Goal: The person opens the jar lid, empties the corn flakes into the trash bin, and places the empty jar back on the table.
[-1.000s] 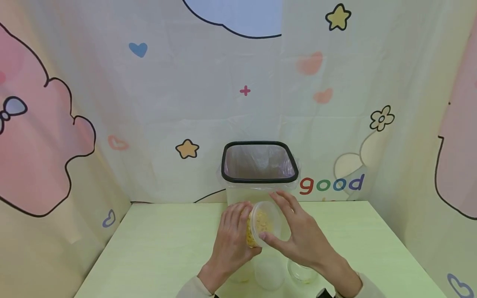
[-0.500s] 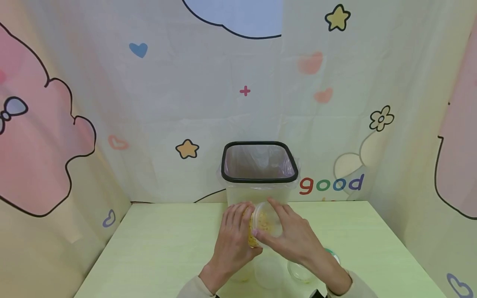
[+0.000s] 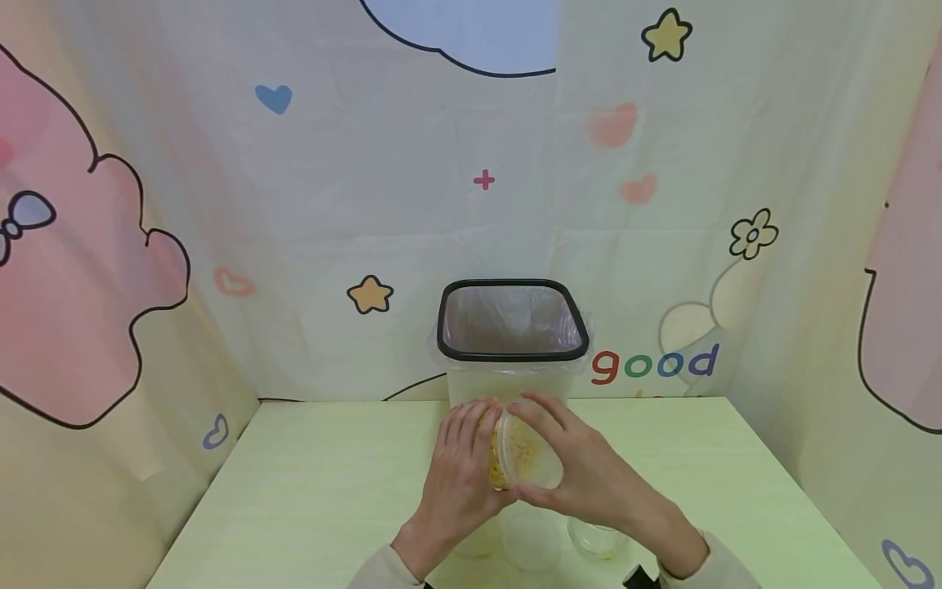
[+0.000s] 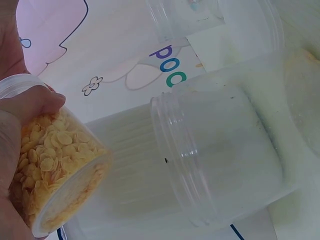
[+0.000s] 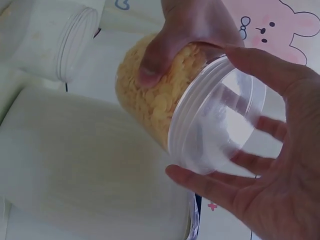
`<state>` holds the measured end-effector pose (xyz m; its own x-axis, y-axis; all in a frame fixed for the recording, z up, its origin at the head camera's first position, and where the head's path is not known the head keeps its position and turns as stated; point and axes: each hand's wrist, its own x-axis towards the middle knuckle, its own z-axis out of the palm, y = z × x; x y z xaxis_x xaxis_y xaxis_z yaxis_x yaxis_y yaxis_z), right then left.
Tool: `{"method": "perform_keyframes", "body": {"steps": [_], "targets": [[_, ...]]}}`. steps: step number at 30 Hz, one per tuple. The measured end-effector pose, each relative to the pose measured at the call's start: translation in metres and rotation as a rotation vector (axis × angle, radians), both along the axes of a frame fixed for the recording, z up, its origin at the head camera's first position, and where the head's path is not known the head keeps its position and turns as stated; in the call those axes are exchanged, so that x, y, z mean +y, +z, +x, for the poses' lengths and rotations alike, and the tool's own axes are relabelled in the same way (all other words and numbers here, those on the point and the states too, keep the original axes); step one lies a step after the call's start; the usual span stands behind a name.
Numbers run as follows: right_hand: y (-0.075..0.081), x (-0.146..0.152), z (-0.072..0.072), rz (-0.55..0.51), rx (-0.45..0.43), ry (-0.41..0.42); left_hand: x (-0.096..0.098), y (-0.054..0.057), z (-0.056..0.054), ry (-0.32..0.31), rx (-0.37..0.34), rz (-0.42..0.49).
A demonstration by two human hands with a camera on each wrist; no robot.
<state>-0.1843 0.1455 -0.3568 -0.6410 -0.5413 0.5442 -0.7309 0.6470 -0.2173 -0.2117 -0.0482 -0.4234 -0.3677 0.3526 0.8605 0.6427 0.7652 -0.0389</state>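
My left hand point(image 3: 459, 466) grips a clear round jar point(image 4: 65, 150) filled with yellow flakes, its fingers over the top and thumb underneath. The jar is tilted on its side over the table, mouth toward the right. A translucent screw lid point(image 3: 539, 465) sits on the mouth. My right hand point(image 3: 589, 470) spans this lid, with thumb and fingers curved around its rim on opposite sides. In the right wrist view, the ribbed edge of the lid point(image 5: 220, 120) shows between the right thumb and fingertips. The left palm hides the jar's far side.
A bin point(image 3: 513, 357) with a black rim and clear liner stands at the back of the pale green table point(image 3: 331, 474). Several clear containers stand close below the hands, including a glass-like round one point(image 3: 598, 538) and a larger clear jar point(image 4: 225, 145).
My right hand came in from the right onto the lid, then shifted its fingers around the rim. The left hand and jar stay nearly still.
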Motion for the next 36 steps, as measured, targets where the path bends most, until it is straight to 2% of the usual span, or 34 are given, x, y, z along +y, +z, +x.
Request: {"method": "perform_keyframes", "body": {"steps": [5,10,17,20,23,26,31,36], "targets": [[0.0,0.006,-0.005,0.093,0.109,0.116,-0.001,0.0,0.0,-0.004,0.0,0.0],[-0.001,0.01,-0.008,0.153,0.157,0.192,-0.001,0.0,-0.001,-0.017,0.021,0.008],[0.0,0.011,-0.006,0.181,0.146,0.174,-0.002,0.0,0.0,-0.036,-0.013,0.018],[0.002,0.01,-0.003,0.157,0.146,0.15,-0.002,0.001,0.001,-0.038,-0.032,0.021],[0.003,0.008,0.001,0.091,0.134,0.103,-0.001,0.001,0.001,-0.039,-0.028,0.024],[0.003,0.003,0.005,-0.003,0.099,0.012,-0.001,0.001,0.0,-0.043,-0.01,0.03],[0.003,-0.006,0.013,-0.129,-0.016,-0.177,0.0,0.002,-0.001,-0.042,0.009,0.038],[0.003,-0.014,0.016,-0.171,-0.159,-0.316,0.0,0.001,-0.001,-0.025,0.007,0.036]]}}
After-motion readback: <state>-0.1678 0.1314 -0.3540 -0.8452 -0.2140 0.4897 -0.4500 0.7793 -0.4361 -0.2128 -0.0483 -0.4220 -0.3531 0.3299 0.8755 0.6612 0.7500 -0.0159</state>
